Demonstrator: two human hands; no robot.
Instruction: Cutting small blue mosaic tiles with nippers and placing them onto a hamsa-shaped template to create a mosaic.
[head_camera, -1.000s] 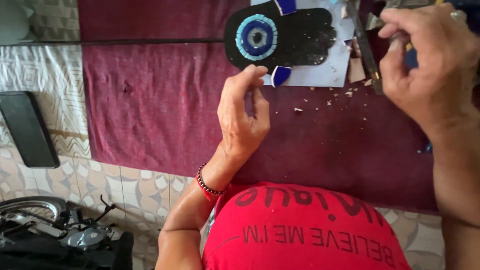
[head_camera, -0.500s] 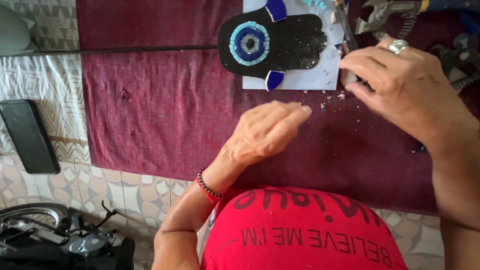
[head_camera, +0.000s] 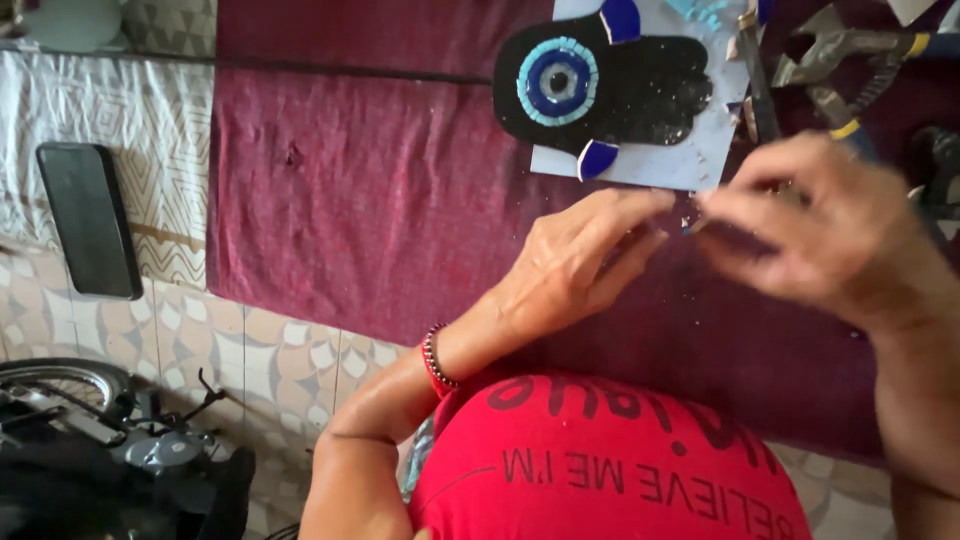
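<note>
**Hands meet just below the half-tiled mosaic plaque**

Take the black hand-shaped plaque (head_camera: 610, 90) as your marker; far to its left a dark phone (head_camera: 88, 220) lies flat on the patterned cloth, and below that, at the bottom corner, sits a dark machine with a wheel (head_camera: 110, 450); the maroon cloth (head_camera: 350, 200) spreads from there under everything you are working on.

Your left hand (head_camera: 575, 265) comes up from the beaded bracelet (head_camera: 435, 360) and stops just below the plaque, fingers drawn together towards the thumb; it looks pinched on something small, though the blur keeps me from saying what; your right hand (head_camera: 810, 235) sits below and right of the plaque, fingertips nearly touching the left's, and a tiny blue chip (head_camera: 688, 228) shows between them; which hand has it I cannot tell.

The plaque rests on a pale sheet (head_camera: 690, 160); its centre ring of dark and light blue tiles is laid, and two dark blue pieces sit at its upper and lower edge; the rest of the black face is bare, so by my reading most of the tiling is left.

Right of the plaque lie pliers (head_camera: 850, 55) with yellow-and-blue grips, untouched.
</note>
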